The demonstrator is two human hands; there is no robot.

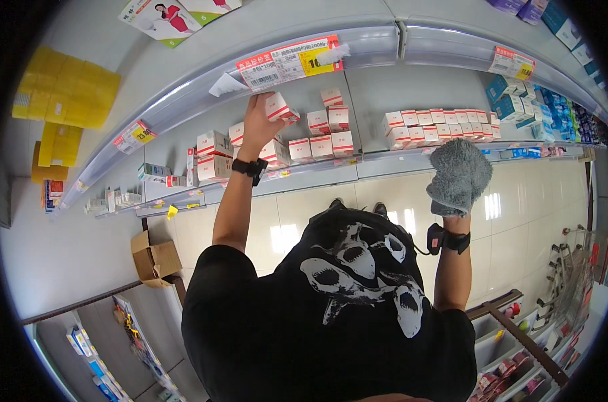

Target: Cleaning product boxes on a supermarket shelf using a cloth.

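Note:
My left hand (260, 124) grips a small white carton with a red stripe (278, 106), above the shelf board (372, 95). Below and beside it stand more cartons of the same look, some stacked: a pair (214, 156) left of my wrist and a group (321, 145) to the right. A grey fluffy cloth (459, 173) covers most of my right hand (450, 210), which is out over the aisle in front of the shelf. The fingers of that hand are hidden, but the cloth bunches around them.
Farther right is a double row of similar cartons (442, 128), then teal boxes (507, 93). A price rail (364, 42) runs above my left hand. Yellow packs (65, 88) sit at far left. A cardboard box (156, 259) and shopping carts (572, 276) stand on the floor.

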